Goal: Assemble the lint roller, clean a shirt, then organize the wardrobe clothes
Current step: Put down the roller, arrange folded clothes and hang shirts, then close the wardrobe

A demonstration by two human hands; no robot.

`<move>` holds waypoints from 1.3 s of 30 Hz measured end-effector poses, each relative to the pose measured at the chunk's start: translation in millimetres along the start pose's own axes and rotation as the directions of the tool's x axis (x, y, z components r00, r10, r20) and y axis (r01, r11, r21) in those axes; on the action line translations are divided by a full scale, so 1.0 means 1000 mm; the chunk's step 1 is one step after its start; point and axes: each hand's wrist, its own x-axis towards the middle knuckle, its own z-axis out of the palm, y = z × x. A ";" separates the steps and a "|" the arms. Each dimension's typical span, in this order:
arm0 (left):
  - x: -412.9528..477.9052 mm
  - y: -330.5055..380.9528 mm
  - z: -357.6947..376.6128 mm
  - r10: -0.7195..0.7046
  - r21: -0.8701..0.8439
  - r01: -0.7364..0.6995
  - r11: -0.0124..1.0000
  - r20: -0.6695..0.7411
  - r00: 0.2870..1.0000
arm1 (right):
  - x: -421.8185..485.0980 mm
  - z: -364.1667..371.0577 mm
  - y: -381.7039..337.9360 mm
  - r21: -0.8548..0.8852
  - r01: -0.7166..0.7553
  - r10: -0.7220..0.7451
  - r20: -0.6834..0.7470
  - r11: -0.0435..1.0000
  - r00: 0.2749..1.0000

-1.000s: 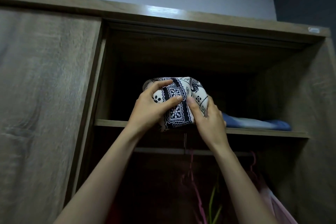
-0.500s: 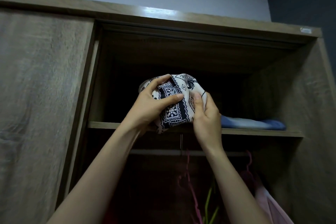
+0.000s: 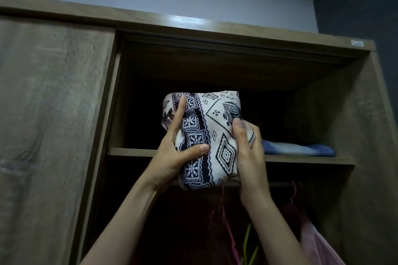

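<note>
At the open top compartment of a wooden wardrobe [image 3: 355, 127], two bare hands hold a folded black-and-white patterned cloth [image 3: 217, 118] up at shelf height. The left hand [image 3: 172, 157] grips the bundle's left side, with the thumb across the front and the forefinger stretched up its edge. The right hand [image 3: 247, 153] clasps the right side, thumb in front and fingers behind. Holding both sides probably keeps the folds from falling open.

The bundle stands upright before the shelf [image 3: 133, 152], its bottom edge lower than the board, so it seems not yet set down. A folded blue denim garment [image 3: 297, 149] lies on the shelf just to the right, and the cloth looks meant for the space beside it. Pink hangers [image 3: 226, 224] hang below.
</note>
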 end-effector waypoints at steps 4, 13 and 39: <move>-0.007 0.000 0.014 0.077 -0.074 -0.071 0.995 0.082 0.994 | -0.012 -0.005 0.000 0.128 -0.031 0.028 0.024 0.991 0.999; 0.003 0.015 0.051 0.059 0.013 -0.060 0.998 0.042 0.997 | -0.014 -0.049 -0.028 -0.429 0.418 -0.434 0.067 0.801 0.899; 0.175 -0.085 0.151 -0.359 0.511 0.289 0.809 0.042 0.932 | 0.162 -0.205 0.032 -0.715 0.298 -0.140 0.273 0.633 0.952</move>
